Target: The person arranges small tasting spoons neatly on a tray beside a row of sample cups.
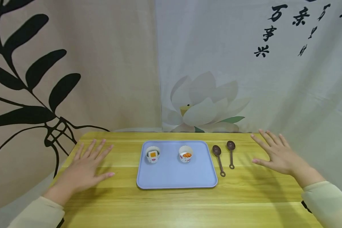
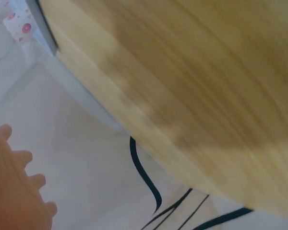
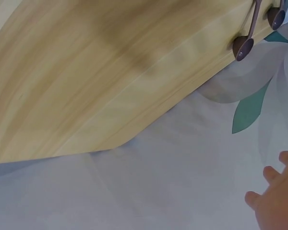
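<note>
Fingers spread, my left hand [image 1: 86, 166] hovers over the left part of the table, holding nothing. On the other side my right hand [image 1: 279, 155] is likewise spread and bare, right of two brown spoons [image 1: 217, 151] [image 1: 231, 146]. Between the hands lies a pale blue tray [image 1: 176, 179]. On its left stands a small patterned cup [image 1: 152, 160] with a white and orange piece inside. Toward its right is a similar cup [image 1: 185, 159] holding orange bits. In the right wrist view the nearer spoon [image 3: 243, 47] lies near the table edge.
The light wooden table [image 1: 176, 205] reaches back to a hanging cloth [image 1: 117, 63] printed with black leaves, a pale lotus and dark characters. Both spoons lie just off the tray's right edge, bowls pointing away.
</note>
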Demonstrator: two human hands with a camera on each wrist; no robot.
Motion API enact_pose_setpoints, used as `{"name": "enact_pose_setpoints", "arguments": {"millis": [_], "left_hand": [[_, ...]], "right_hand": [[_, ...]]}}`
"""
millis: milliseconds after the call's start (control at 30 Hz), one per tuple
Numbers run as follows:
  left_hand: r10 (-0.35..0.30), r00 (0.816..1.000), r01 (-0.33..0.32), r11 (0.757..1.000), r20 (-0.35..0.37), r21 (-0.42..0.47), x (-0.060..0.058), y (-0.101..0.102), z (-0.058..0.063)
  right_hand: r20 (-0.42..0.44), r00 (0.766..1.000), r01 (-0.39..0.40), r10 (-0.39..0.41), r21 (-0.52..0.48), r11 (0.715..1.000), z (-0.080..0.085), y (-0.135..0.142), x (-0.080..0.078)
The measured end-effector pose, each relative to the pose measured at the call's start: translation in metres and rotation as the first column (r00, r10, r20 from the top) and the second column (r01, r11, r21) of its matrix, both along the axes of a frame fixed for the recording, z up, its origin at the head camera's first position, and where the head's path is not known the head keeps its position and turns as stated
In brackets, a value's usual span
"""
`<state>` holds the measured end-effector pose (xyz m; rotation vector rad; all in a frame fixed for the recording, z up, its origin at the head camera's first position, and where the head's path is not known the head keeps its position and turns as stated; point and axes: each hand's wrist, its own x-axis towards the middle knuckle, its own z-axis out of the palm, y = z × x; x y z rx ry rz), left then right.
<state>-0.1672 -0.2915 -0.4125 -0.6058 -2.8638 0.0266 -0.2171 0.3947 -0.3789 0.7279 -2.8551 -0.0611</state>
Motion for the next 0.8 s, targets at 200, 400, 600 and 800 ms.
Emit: {"name": "enact_pose_setpoints", "arguments": {"millis": [200,400,600,800], "left_hand": [[0.014,0.999,-0.015,0.999,0.038,0.034,0.002,0.009,-0.006],[0.003,0.998,-0.007,0.997,0.056,0.075,0.006,0.018,-0.007],[-0.014,0.998,0.007,0.995,0.065,0.100,0.009,0.025,-0.008],[-0.005,0.993,-0.012,0.990,0.121,0.137,0.010,0.033,-0.007]], "right_hand": [[0.006,1.000,-0.004,0.004,-0.018,1.000,-0.004,-0.006,0.005],[-0.001,1.000,-0.019,0.019,-0.015,1.000,-0.006,-0.014,0.008],[0.003,0.999,-0.037,0.037,-0.033,0.999,-0.009,-0.021,0.009],[0.034,0.999,-0.036,0.039,-0.077,0.996,-0.011,-0.033,0.014]]}}
